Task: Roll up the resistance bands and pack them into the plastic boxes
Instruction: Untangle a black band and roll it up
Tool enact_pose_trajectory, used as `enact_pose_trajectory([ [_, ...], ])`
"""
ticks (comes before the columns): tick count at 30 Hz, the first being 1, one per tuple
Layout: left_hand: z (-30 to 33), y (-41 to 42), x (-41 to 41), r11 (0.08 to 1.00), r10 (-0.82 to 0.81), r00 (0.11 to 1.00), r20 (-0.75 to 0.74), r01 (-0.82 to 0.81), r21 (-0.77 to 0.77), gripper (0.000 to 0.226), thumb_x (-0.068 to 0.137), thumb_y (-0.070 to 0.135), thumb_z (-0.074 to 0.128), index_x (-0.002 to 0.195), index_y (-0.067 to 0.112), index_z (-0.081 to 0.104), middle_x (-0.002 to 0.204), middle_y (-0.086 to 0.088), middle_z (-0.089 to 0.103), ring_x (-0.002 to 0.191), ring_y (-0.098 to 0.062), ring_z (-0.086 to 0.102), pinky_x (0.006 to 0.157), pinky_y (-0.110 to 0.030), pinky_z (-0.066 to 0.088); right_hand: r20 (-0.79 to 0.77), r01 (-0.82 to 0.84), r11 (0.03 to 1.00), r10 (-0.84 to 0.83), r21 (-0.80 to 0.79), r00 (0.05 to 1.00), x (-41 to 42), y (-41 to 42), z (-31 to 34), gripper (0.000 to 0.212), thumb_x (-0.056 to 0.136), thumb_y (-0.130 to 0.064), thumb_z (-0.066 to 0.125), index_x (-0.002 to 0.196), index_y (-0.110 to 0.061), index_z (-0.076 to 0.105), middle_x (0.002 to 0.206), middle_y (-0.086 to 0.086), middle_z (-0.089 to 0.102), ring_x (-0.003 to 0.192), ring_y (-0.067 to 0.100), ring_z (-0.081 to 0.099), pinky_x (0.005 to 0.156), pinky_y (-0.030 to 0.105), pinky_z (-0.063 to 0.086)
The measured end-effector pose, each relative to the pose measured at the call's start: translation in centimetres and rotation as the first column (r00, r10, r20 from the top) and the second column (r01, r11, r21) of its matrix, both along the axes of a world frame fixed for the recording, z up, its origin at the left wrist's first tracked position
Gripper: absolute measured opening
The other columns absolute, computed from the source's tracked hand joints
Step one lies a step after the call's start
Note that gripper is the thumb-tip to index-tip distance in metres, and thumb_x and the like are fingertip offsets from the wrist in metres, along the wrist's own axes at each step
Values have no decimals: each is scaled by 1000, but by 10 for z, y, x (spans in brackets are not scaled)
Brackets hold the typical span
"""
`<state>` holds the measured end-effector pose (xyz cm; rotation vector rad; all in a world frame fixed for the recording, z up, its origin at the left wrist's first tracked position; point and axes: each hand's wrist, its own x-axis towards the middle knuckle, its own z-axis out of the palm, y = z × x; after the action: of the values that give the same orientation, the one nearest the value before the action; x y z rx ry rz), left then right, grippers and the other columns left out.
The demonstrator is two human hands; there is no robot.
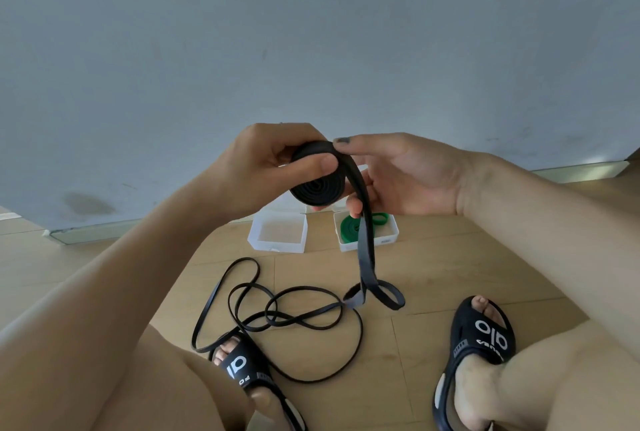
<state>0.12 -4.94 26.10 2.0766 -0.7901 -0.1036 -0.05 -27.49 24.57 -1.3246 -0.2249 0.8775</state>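
My left hand (277, 160) grips a tight black coil of a resistance band (317, 185), thumb across its face. My right hand (391, 174) pinches the band's loose tail (367, 250) where it leaves the coil; the tail hangs down to a loop near the floor. A thin black band (277, 313) lies tangled on the wooden floor between my feet. Two clear plastic boxes stand near the wall: the left box (278, 231) holds nothing I can see, the right box (367, 233) holds a rolled green band (356, 223).
My feet in black slides (485, 337) rest on the floor either side of the tangled band. A grey wall with a pale skirting (86, 231) runs close behind the boxes. My knees fill the lower corners.
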Motion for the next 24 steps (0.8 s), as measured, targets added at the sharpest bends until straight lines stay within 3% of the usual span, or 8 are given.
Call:
enact_pose_trajectory([
  [3, 0, 0, 0, 1000, -3, 1000, 2, 3, 11, 4, 96, 27, 66, 93, 26, 67, 72, 14, 63, 69, -4, 58, 66, -15, 44, 16, 67, 997, -67, -31, 998, -1, 2, 1, 34, 89, -45, 65, 111, -18, 72, 87, 6, 70, 66, 15, 53, 70, 28, 46],
  [7, -5, -2, 1, 980, -16, 996, 82, 0, 199, 16, 88, 46, 64, 86, 31, 63, 73, 12, 62, 71, -9, 60, 66, -25, 50, 198, 145, 961, -99, -235, 975, 3, 10, -6, 73, 80, -58, 73, 122, 1, 69, 92, 10, 67, 70, 14, 55, 64, 24, 48],
  [9, -4, -4, 0, 981, -21, 994, 109, 0, 192, 16, 91, 44, 62, 83, 29, 61, 72, 9, 59, 68, -12, 55, 64, -30, 48, 231, 152, 957, -94, -246, 968, 3, 11, -6, 77, 80, -64, 70, 123, 0, 69, 95, 10, 69, 71, 13, 58, 67, 26, 49],
  [11, -1, -5, 0, 995, -22, 999, 49, 17, 98, 13, 95, 31, 63, 88, 20, 65, 73, 4, 61, 70, -19, 55, 65, -31, 47, 186, 103, 973, -65, -206, 980, 2, 9, -2, 71, 84, -64, 62, 126, -8, 69, 98, 6, 70, 70, 10, 61, 70, 27, 50],
  [13, 2, -3, -2, 999, -40, 999, -19, 40, 18, 10, 96, 23, 62, 89, 19, 66, 71, 10, 58, 67, -13, 53, 64, -23, 43, 98, 20, 995, -10, -100, 995, 0, 5, 1, 55, 92, -55, 57, 128, -15, 66, 104, 6, 71, 75, 12, 64, 73, 29, 52],
  [17, 2, 1, -2, 999, -45, 997, -63, 46, 15, 8, 96, 21, 63, 89, 20, 66, 69, 17, 56, 66, -3, 52, 65, -14, 41, 26, 21, 1000, -21, -15, 999, 1, 2, 0, 34, 91, -42, 66, 114, -18, 70, 101, 8, 64, 74, 15, 58, 71, 27, 53],
  [21, -3, 0, 1, 982, -11, 999, 49, 1, 187, 22, 85, 48, 64, 88, 26, 67, 73, 11, 61, 71, -11, 58, 70, -33, 53, 153, 150, 969, -121, -195, 981, 2, 13, -7, 55, 84, -53, 76, 111, -5, 68, 93, 7, 60, 71, 13, 50, 65, 25, 46],
  [24, -4, -1, 2, 982, -19, 996, 88, 3, 188, 29, 88, 48, 61, 88, 20, 67, 74, 5, 62, 71, -19, 58, 69, -42, 52, 206, 137, 964, -90, -227, 974, 1, 17, -9, 78, 85, -65, 67, 126, 1, 66, 100, 9, 60, 69, 12, 47, 65, 26, 46],
])
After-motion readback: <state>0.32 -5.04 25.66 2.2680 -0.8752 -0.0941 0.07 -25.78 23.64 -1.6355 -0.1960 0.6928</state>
